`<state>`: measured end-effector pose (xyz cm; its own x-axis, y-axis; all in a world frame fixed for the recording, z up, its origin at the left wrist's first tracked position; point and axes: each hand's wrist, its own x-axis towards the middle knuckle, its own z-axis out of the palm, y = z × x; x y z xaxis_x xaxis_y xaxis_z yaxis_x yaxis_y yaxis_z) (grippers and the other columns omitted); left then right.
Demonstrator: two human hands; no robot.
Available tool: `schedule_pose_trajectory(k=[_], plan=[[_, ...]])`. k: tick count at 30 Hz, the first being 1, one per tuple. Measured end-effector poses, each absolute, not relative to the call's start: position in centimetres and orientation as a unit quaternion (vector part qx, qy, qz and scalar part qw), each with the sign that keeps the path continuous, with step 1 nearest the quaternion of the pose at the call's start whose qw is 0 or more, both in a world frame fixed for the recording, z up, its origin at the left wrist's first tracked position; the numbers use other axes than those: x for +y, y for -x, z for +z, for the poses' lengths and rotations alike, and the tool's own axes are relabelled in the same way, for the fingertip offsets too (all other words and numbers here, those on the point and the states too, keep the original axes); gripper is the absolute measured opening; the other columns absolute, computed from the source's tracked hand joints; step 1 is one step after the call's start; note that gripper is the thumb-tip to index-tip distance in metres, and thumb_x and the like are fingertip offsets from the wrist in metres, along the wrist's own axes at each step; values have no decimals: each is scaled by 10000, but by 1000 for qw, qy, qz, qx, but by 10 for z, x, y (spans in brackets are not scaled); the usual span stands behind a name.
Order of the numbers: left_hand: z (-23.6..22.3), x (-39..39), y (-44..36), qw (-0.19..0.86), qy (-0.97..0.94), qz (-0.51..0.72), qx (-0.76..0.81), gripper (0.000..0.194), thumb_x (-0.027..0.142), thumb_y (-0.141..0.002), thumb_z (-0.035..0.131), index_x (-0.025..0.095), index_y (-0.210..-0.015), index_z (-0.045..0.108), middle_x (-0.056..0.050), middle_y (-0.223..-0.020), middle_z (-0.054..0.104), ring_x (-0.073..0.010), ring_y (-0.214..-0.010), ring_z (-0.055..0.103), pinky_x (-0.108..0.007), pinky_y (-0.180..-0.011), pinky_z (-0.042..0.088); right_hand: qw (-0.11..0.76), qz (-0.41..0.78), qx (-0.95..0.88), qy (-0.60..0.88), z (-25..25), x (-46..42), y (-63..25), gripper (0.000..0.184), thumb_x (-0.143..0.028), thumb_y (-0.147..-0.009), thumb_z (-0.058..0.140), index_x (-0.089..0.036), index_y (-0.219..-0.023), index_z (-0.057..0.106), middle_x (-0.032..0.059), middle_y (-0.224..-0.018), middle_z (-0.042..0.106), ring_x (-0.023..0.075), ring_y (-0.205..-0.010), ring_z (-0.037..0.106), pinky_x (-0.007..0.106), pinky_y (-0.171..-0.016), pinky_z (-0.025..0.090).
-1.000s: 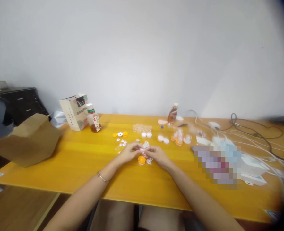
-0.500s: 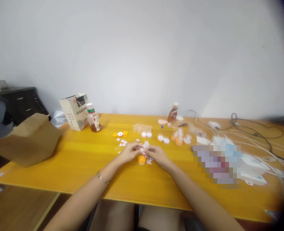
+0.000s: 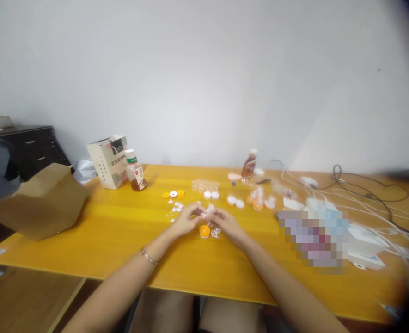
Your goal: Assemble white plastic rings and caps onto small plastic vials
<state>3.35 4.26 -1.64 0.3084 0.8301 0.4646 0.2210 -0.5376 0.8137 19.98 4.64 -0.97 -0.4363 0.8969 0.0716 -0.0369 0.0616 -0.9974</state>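
Observation:
My left hand [image 3: 188,220] and my right hand [image 3: 227,224] meet over the table, fingertips pinched on a small white openwork piece [image 3: 208,212]. It looks like a plastic frame with cut-outs; the fingers hide part of it. Just below the fingers stands a small round orange cup with a white base [image 3: 204,231]. Beside that, near my right hand, lies another white openwork piece [image 3: 216,232]. Several small white round parts [image 3: 177,206] are scattered beyond my left hand.
Yellow and white discs [image 3: 173,194], white round caps [image 3: 211,195] and orange-and-white domed pieces [image 3: 259,200] lie farther back. A drink bottle [image 3: 135,172] stands by a paper bag [image 3: 107,164] at left, a brown bottle [image 3: 249,164] behind. Cables [image 3: 367,194] cover the right side.
Both hands stay together at nearly the same spot. The fingers shift slightly around the white piece, and the lower openwork piece shows a little more. The view moves very slightly.

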Motion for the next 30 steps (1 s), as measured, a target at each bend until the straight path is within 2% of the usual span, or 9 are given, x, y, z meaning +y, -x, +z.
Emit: schedule_pose_trajectory(k=[3, 6, 10, 13, 15, 22, 27, 30], plan=[[-15, 43, -34, 296, -760, 465, 344, 85, 185, -733, 553, 140, -804, 558, -44, -830, 572, -144, -801, 548, -274, -759, 441, 410, 619, -577, 341, -13, 50, -201, 231, -371, -623, 653, -164, -703, 587, -11, -645, 604, 88, -570, 527, 232, -601, 411], [-17, 46, -31, 248, -784, 453, 344, 190, 177, -765, 509, 164, -951, 545, -72, -972, 563, -167, -923, 526, -307, -832, 422, 457, 599, -550, 360, -16, 55, -202, 235, -320, -558, 706, -167, -684, 578, -18, -647, 604, 83, -565, 516, 219, -579, 392], [-26, 54, -25, 160, -818, 396, 386, 403, 184, -798, 452, 203, -1199, 414, -90, -1230, 449, -200, -1154, 385, -380, -991, 291, 534, 552, -513, 383, -19, 62, -205, 244, -303, -533, 715, -174, -679, 568, -27, -647, 594, 92, -583, 518, 222, -583, 389], [-34, 60, -20, 126, -837, 329, 419, 472, 209, -810, 433, 214, -1271, 334, -77, -1323, 359, -213, -1241, 276, -411, -1030, 228, 549, 538, -508, 388, -20, 65, -206, 239, -302, -539, 708, -176, -687, 569, -30, -645, 586, 92, -587, 515, 222, -587, 388], [-38, 62, -19, 118, -851, 290, 423, 487, 210, -811, 429, 222, -1284, 314, -61, -1336, 345, -206, -1253, 259, -410, -1036, 221, 548, 538, -509, 388, -19, 65, -206, 240, -301, -539, 707, -175, -690, 568, -28, -650, 586, 93, -592, 515, 223, -592, 389], [-37, 60, -21, 100, -874, 235, 413, 389, 186, -817, 405, 206, -1203, 442, -56, -1264, 449, -188, -1201, 359, -355, -1006, 284, 545, 544, -509, 385, -18, 64, -206, 227, -292, -543, 704, -176, -682, 566, -29, -648, 584, 91, -591, 515, 222, -593, 390], [-33, 59, -23, 69, -865, 239, 436, 232, 186, -808, 430, 206, -976, 590, -50, -1002, 625, -174, -960, 555, -278, -840, 407, 539, 551, -507, 386, -17, 63, -205, 221, -285, -551, 699, -176, -687, 562, -32, -631, 581, 89, -573, 517, 221, -579, 390], [-32, 61, -23, 47, -854, 243, 458, 179, 212, -805, 443, 184, -854, 613, -60, -858, 647, -176, -830, 583, -272, -755, 418, 532, 553, -512, 386, -17, 60, -203, 227, -276, -549, 700, -174, -693, 557, -32, -635, 583, 89, -570, 524, 223, -580, 394]])
